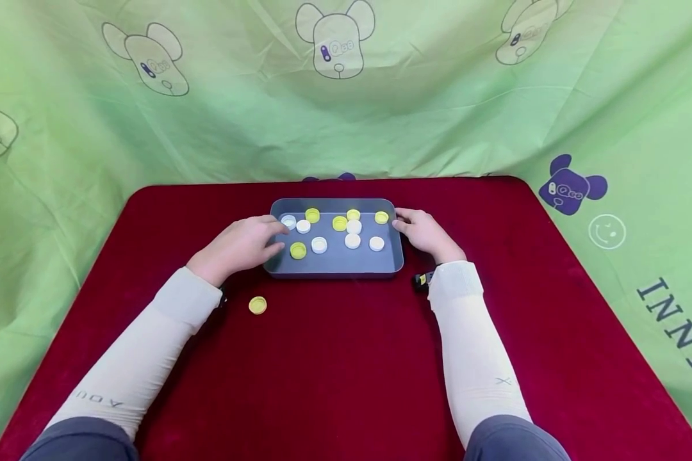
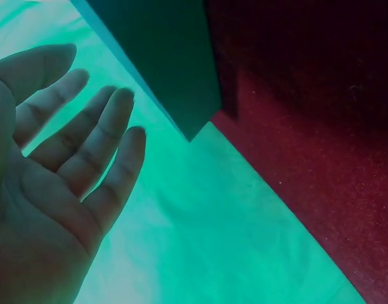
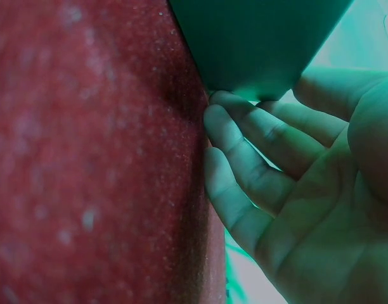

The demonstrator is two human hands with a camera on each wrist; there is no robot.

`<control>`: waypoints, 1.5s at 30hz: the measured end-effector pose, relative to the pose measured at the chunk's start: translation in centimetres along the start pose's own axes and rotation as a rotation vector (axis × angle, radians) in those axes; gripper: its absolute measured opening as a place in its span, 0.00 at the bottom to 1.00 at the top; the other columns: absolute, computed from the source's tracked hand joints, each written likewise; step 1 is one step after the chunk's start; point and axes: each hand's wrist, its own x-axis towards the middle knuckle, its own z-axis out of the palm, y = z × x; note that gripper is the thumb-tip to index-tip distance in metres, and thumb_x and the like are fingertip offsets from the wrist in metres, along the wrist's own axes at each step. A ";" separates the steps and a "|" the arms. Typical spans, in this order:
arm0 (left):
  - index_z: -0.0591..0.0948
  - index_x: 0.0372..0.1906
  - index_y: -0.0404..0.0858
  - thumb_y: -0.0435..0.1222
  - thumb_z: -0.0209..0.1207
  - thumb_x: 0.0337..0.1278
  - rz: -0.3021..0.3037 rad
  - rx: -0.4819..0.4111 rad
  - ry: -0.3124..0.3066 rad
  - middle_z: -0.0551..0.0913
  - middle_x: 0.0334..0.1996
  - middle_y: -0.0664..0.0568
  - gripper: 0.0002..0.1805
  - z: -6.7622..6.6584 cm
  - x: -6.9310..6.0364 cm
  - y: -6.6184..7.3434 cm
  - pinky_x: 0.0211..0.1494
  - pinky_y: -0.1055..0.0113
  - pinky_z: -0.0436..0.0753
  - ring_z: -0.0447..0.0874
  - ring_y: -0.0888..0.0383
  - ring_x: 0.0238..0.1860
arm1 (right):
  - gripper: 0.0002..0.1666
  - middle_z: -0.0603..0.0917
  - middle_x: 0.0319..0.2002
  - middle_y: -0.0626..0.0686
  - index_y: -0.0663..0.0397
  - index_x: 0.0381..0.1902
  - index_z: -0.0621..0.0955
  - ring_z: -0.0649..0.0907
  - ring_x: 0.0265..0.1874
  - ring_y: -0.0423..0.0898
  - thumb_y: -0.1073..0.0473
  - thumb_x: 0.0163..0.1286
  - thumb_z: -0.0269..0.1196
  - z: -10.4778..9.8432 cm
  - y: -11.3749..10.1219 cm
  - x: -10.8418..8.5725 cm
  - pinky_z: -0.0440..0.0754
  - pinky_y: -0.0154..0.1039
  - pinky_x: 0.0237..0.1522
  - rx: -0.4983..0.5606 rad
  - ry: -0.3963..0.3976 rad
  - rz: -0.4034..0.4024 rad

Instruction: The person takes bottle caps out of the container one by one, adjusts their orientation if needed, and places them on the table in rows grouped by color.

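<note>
A grey rectangular tray (image 1: 337,266) lies toward the back of the red table, with several yellow bottle caps (image 1: 298,250) and white bottle caps (image 1: 319,244) spread over its floor. My left hand (image 1: 243,244) reaches over the tray's left end, fingertips close to a white cap at that side. In the left wrist view its fingers are loosely spread, with nothing held. At the tray's right end is my right hand (image 1: 424,232), fingers nearly straight, fingertips at the outer wall. In the right wrist view, the tray (image 3: 257,47) hides the thumb's tip.
One yellow cap (image 1: 257,305) lies on the red tablecloth (image 1: 334,358), in front of the tray's left corner. A green curtain (image 1: 438,115) with printed mouse heads hangs behind and beside the table. A dark device (image 1: 421,280) sits at the right wrist.
</note>
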 end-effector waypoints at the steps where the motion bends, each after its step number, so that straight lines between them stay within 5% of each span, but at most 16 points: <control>1: 0.83 0.53 0.39 0.38 0.64 0.59 -0.002 -0.002 0.009 0.81 0.49 0.48 0.17 0.0 0.1 -0.1 0.52 0.56 0.79 0.79 0.53 0.48 | 0.30 0.68 0.68 0.60 0.59 0.72 0.65 0.66 0.67 0.55 0.54 0.76 0.53 0.0 0.0 0.0 0.62 0.53 0.66 0.000 0.002 -0.001; 16: 0.82 0.53 0.37 0.36 0.63 0.60 -0.019 -0.052 0.040 0.78 0.53 0.47 0.17 1.2 1.9 -1.8 0.56 0.55 0.77 0.77 0.52 0.53 | 0.30 0.68 0.68 0.60 0.60 0.71 0.66 0.65 0.68 0.55 0.53 0.76 0.52 0.2 0.2 0.3 0.61 0.53 0.67 -0.010 0.007 -0.010; 45: 0.82 0.54 0.38 0.36 0.60 0.62 -0.001 -0.022 -0.040 0.79 0.53 0.46 0.17 1.9 4.4 -1.0 0.55 0.54 0.77 0.78 0.51 0.53 | 0.31 0.68 0.68 0.60 0.60 0.72 0.65 0.65 0.68 0.55 0.54 0.76 0.52 0.1 0.3 0.3 0.61 0.53 0.67 -0.002 0.002 -0.013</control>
